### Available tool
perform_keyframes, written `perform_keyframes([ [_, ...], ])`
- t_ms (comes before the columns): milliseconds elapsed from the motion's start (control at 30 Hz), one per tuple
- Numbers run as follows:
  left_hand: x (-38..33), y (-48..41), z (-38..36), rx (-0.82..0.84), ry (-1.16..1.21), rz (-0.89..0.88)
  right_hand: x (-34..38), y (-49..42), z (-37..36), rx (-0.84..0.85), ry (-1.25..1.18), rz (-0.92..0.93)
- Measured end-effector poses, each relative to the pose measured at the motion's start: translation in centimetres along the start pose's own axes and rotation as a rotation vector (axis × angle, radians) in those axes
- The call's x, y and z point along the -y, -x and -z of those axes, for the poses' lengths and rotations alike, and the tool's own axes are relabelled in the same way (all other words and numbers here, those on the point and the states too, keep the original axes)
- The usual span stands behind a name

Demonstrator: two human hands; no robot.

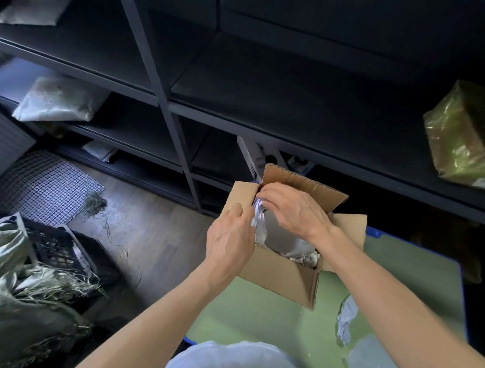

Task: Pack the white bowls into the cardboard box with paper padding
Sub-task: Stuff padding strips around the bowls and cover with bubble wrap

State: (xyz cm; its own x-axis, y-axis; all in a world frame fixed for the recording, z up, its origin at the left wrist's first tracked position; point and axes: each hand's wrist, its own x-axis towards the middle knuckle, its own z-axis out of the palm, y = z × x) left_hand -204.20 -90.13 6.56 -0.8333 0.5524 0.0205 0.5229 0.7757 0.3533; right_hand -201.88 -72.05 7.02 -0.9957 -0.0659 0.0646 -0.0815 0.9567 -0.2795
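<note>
An open cardboard box (281, 277) stands on a green table top (260, 312). Inside it a white bowl (280, 235) lies tilted, with crumpled paper padding (305, 257) around it. My left hand (229, 239) is at the box's left wall, its fingers curled on the paper at the bowl's left edge. Over the far left corner of the box my right hand (293, 207) pinches the paper with its fingertips. Another white bowl (236, 360) shows at the bottom edge, close to me.
Loose crumpled paper (346, 319) and a flat sheet (378, 359) lie on the table at the right. Dark shelving (268, 82) stands behind the box, with a gold wrapped parcel (465, 135). On the floor at left are a black crate (58, 248) and straw.
</note>
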Motion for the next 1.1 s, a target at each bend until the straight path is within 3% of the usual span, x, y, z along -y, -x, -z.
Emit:
perform_keyframes([
  [233, 0.1, -0.7, 0.1, 0.081, -0.048, -0.018, 1.0, -1.1, -1.5, -0.034, 0.010, -0.086],
  [400, 1.2, -0.9, 0.5, 0.192, 0.114, -0.041, 1.3, -0.5, -1.4, -0.071, 0.045, -0.104],
  [600, 1.4, -2.5, 0.6, 0.261, 0.136, -0.039, 1.5, 0.1, -1.1, -0.037, 0.076, -0.143],
  [1100, 2.7, -2.4, 1.1, 0.310, 0.186, -0.056, 2.2, 0.8, -0.8, -0.037, 0.016, -0.206],
])
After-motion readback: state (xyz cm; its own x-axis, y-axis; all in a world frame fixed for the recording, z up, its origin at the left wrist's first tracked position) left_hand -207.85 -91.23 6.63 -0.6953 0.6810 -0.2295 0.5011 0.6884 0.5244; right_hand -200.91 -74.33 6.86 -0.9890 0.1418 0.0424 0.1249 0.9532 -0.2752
